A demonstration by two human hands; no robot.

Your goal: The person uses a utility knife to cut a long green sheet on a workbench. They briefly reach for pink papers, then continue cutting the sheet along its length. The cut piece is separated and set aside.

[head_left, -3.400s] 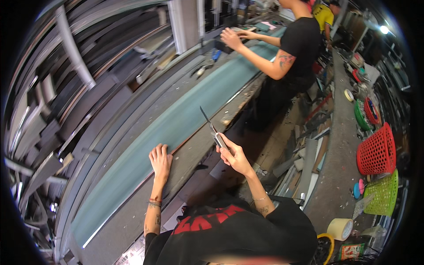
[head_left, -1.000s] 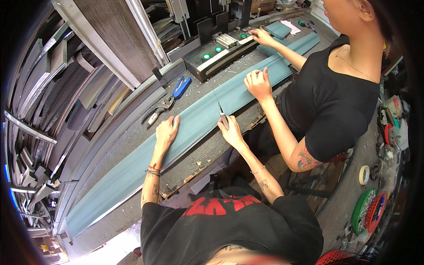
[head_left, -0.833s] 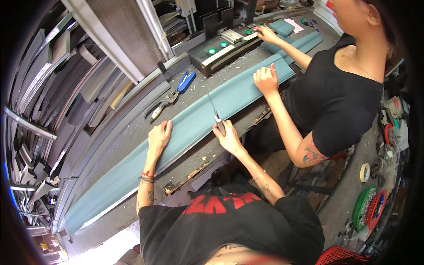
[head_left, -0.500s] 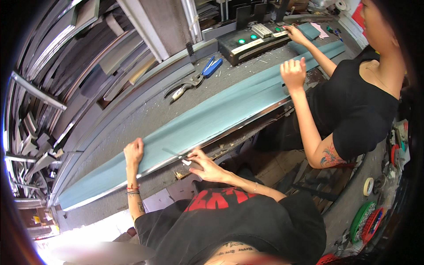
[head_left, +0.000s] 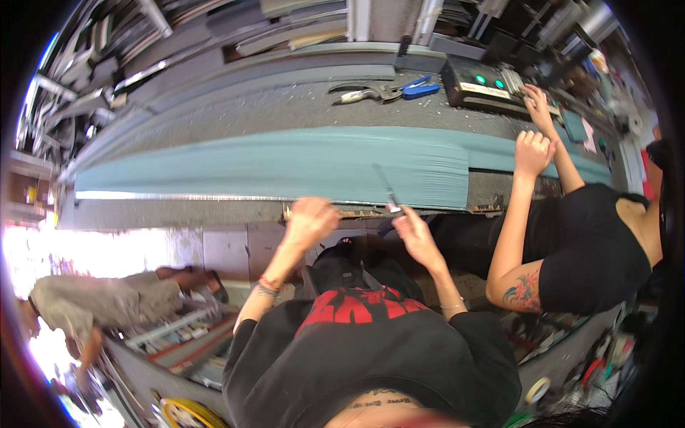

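While the long teal sheet [head_left: 285, 167] lies flat along the tabletop [head_left: 235, 114] across the middle of the frame, a slim knife [head_left: 387, 191] is held in the right hand [head_left: 414, 232] just below centre, its blade pointing up and left onto the sheet's near edge. That hand is closed around the handle. The left hand [head_left: 310, 221] is seen slightly left of centre at the tabletop's front edge, loosely curled and blurred; whether anything is gripped in it cannot be told. A bright metal strip [head_left: 178, 196] is seen running along the sheet's lower edge.

At the right of the frame, the sheet's far end is pressed down by a co-worker's fist [head_left: 534, 150], and a second co-worker's hand [head_left: 536, 100] is rested by a dark control box [head_left: 481, 84] with green lamps. Blue-handled snips [head_left: 385, 91] are left on the tabletop at upper centre.

The step in hand is judged to be trimming or scoring the sheet near its front edge. For the next move, the sheet would need to be steadied beside the blade and the knife guided straight along the metal strip, well clear of the steadying fingers.
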